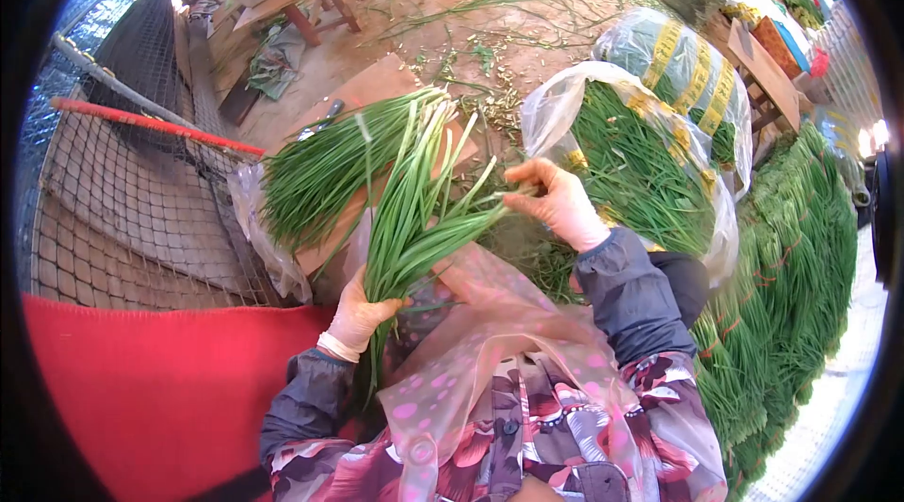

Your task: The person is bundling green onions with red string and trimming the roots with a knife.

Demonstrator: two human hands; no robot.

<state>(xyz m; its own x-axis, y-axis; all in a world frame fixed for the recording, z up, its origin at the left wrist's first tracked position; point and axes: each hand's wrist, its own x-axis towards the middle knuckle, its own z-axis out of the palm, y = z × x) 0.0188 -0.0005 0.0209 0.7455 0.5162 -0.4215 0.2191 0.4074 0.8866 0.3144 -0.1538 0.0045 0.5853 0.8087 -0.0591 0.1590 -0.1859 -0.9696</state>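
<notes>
My left hand [360, 315], in a thin glove, is closed around the lower part of a bunch of long green stalks [400, 219], whose pale ends point up and away. To the right of the bunch, my right hand [557, 201], also gloved, pinches the pale ends of a few stalks that fan out to the side. Beyond the bunch, a pile of green stalks [325, 168] lies on a brown board [377, 83]. A spotted translucent apron [508, 314] covers my lap.
Clear bags of greens [640, 163] with yellow tape [664, 55] stand at the right, beside a long stack of bundled greens [772, 314]. Left are a red cloth [169, 389], netting [141, 210] and a red pole [155, 123]. A wooden stool [325, 8] stands beyond.
</notes>
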